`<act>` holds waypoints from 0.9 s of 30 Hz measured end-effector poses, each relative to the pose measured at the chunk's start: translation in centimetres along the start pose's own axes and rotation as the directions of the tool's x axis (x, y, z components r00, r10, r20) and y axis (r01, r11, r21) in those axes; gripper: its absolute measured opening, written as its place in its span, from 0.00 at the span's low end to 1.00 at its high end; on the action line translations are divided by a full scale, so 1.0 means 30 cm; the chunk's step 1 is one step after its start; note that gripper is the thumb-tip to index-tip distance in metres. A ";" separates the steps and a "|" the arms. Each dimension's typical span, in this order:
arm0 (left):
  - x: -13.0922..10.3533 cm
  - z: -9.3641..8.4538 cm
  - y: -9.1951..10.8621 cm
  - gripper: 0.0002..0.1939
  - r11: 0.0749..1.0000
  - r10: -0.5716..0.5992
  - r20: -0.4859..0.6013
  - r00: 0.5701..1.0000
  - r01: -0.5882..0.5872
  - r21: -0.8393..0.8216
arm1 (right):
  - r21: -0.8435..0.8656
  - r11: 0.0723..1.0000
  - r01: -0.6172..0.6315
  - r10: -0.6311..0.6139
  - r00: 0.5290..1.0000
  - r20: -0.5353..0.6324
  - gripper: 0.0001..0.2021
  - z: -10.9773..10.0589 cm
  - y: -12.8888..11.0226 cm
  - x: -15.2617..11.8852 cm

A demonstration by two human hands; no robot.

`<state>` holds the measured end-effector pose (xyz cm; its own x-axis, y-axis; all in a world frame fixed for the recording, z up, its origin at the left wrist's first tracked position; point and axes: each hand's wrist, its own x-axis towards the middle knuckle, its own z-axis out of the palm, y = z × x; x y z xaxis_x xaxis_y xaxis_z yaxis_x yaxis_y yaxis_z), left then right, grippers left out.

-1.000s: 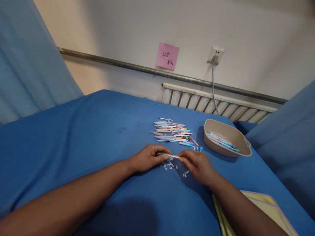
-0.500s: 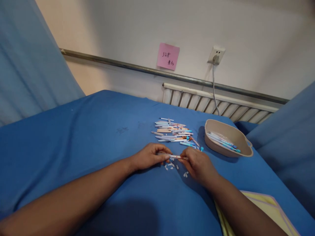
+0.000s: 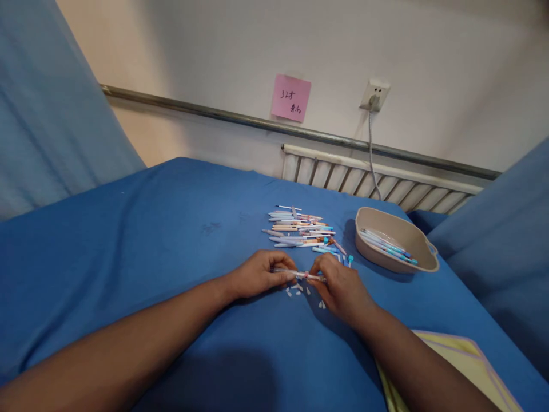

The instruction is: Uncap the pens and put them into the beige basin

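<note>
Between my two hands lies a thin pen (image 3: 302,275), pale with a pinkish part in the middle, held level just above the blue cloth. My left hand (image 3: 262,273) is closed on its left end, thumb and fingers pinching. At the other end, my right hand (image 3: 337,281) pinches the pen with its fingertips. Small white pieces (image 3: 297,289) are scattered on the cloth below the pen, too small to name. Just beyond my hands, loose pens and pen parts (image 3: 295,228) lie in a rough stack of rows, with several blue parts near my right hand.
A beige plastic basket (image 3: 364,220) holding several pens stands to the right. Yellow fabric (image 3: 454,360) lies under my right forearm. Behind the cloth-covered table (image 3: 180,212) are a radiator (image 3: 334,171), a metal rail (image 3: 193,109) and a plugged-in cable (image 3: 371,149). Blue curtains (image 3: 51,103) hang on both sides.
The pen has shifted slightly between my hands, and more of both its ends shows. My right fingers have moved a little left. The pens on the cloth have stayed in place.
</note>
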<state>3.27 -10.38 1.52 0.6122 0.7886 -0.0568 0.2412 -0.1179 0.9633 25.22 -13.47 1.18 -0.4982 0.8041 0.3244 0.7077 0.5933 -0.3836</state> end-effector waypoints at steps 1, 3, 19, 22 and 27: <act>0.000 0.001 -0.002 0.13 1.000 0.001 0.008 1.000 -0.001 -0.004 | -0.035 0.999 0.021 -0.020 1.000 0.010 0.07 -0.003 0.000 0.000; -0.003 0.001 -0.003 0.13 0.998 0.041 0.004 0.999 -0.041 0.042 | -0.069 0.997 0.027 -0.026 0.999 0.024 0.09 -0.004 0.003 0.001; -0.003 0.002 -0.003 0.13 0.999 0.013 -0.012 1.000 -0.012 0.050 | -0.046 0.996 0.073 -0.074 0.997 -0.027 0.09 0.006 0.012 0.000; -0.012 -0.007 0.007 0.11 0.968 0.123 -0.041 0.992 -0.111 0.226 | 0.109 0.994 -0.031 0.031 1.000 -0.001 0.10 0.018 0.013 0.005; -0.015 -0.015 0.016 0.10 0.921 0.168 -0.039 0.985 -0.143 0.363 | 0.365 0.905 -0.218 0.189 0.975 0.112 0.11 0.042 0.009 0.006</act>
<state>2.77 -10.53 2.12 0.6140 0.7807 0.1162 0.4081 -0.4401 0.7999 24.68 -13.10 0.04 -0.4084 0.9009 0.1466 0.5664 0.3761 -0.7333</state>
